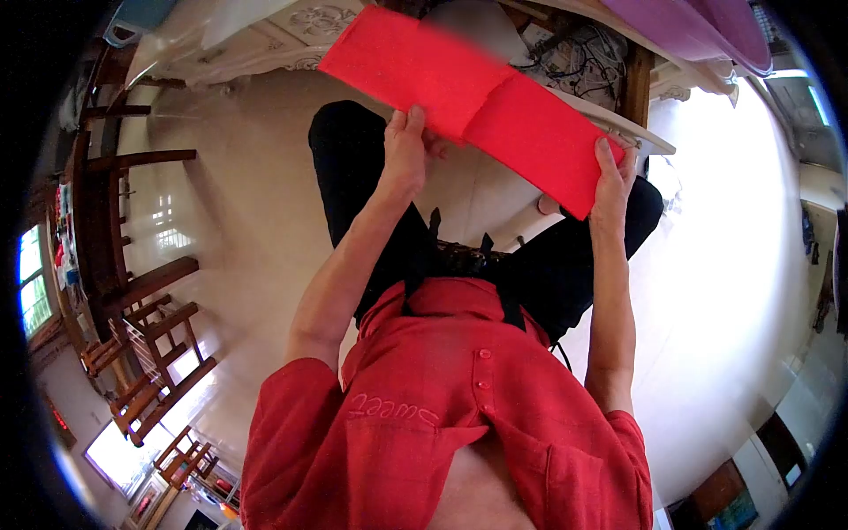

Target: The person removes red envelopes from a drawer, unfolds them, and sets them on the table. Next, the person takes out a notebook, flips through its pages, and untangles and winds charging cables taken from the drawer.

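Note:
A long, bright red flat piece [415, 71] is stretched between my hands in front of my knees. A crosswise fold or seam divides it into two panels; whether it is cloth or paper I cannot tell. My left hand [406, 150] pinches its lower edge near the middle, with some fingers hidden behind it. At the right end my right hand [611, 190] is closed on the piece, thumb on the front face and fingers behind. The far left end reaches past my left hand.
Ahead stands a pale carved table [274, 40], with tangled dark cables [587, 66] in its opening. A purple basin [698, 31] is at upper right. Wooden stools [159, 371] stand to the left on the glossy floor [238, 203].

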Tool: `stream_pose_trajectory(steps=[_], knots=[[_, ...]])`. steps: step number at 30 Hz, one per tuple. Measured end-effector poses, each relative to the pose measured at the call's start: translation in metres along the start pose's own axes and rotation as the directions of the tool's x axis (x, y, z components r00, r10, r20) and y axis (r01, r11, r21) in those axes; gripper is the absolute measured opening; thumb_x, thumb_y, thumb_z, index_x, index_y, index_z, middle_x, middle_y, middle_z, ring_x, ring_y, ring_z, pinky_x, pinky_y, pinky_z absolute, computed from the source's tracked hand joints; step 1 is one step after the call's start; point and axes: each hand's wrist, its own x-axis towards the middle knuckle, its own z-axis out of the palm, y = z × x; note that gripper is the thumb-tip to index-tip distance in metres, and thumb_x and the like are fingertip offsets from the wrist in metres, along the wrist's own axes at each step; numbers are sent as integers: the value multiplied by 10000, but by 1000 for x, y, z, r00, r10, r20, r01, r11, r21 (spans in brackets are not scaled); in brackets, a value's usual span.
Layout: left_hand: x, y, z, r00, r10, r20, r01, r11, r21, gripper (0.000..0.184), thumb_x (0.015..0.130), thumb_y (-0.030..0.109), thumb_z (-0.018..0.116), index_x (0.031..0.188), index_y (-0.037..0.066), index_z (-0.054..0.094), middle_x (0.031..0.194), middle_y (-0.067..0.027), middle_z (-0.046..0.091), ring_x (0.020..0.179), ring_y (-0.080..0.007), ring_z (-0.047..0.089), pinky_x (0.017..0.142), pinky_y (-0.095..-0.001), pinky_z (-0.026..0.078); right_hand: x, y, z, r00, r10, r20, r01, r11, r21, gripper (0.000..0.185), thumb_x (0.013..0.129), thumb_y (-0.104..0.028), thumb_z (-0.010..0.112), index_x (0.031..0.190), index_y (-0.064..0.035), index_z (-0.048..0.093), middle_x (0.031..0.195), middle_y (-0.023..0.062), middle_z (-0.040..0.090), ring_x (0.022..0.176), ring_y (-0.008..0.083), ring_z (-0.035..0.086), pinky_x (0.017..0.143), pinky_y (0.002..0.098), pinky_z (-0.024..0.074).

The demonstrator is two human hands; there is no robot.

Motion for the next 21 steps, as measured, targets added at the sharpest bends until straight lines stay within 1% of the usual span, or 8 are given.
stream_pose_trajectory(steps=[3,7,8,10,13,17,19,21], knots=[[-1,5,-3,999,5,34,-6,999,35,211,916,245,351,994,86,466,677,-7,466,530,-109,441,483,-274,396,6,-4,-7,997,82,-3,-81,991,110,236,816,-149,577,990,-22,480,935,84,535,833,144,513,755,263,427],[-1,-2,-2,999,24,36,-31,973,227,206,908,241,370,966,77,480,703,-13,474,545,-108,449,488,-267,406,6,-8,-2,999,37,28,-38,999,31,239,816,-154,577,991,-26,476,925,74,534,824,146,512,747,267,427],[0,-9,-1,999,24,37,-32,974,224,206,908,241,370,966,77,480,703,-13,474,545,-108,449,488,-267,406,2,-3,8,1000,31,-3,-31,999,33,244,810,-160,588,985,-25,484,914,70,540,816,140,520,737,258,434],[1,-16,5,1000,2,-26,-5,995,-101,206,899,239,388,952,60,476,703,-14,472,561,-111,464,499,-271,424,-2,0,18,999,20,-44,-18,999,39,250,804,-165,599,980,-23,492,903,66,546,809,134,527,728,248,441],[1,-3,0,997,48,65,-59,985,162,230,893,255,407,1002,60,462,701,-6,463,562,-117,470,506,-293,435,-6,4,16,993,115,-27,-112,989,97,245,815,-162,579,991,-37,464,908,64,530,804,161,519,714,291,437],[6,9,1,995,-21,102,12,996,85,305,887,291,434,1102,76,426,847,-40,519,730,-169,540,619,-327,469,4,-2,9,992,123,30,-127,977,173,223,817,-162,576,972,-48,462,908,71,542,814,147,535,704,269,451],[3,23,5,988,-16,154,93,855,-511,388,870,287,476,1188,88,374,1066,-86,501,964,-238,512,789,-382,453,2,-6,9,993,104,57,-111,984,141,222,818,-165,576,972,-51,463,902,69,542,808,143,533,705,267,450],[13,18,0,988,-15,153,96,836,-540,405,854,241,507,1198,81,364,1135,-102,464,1038,-261,467,854,-409,417,-1,-10,8,992,91,85,-100,990,103,220,819,-169,575,971,-54,464,895,67,542,801,139,530,705,265,449]])
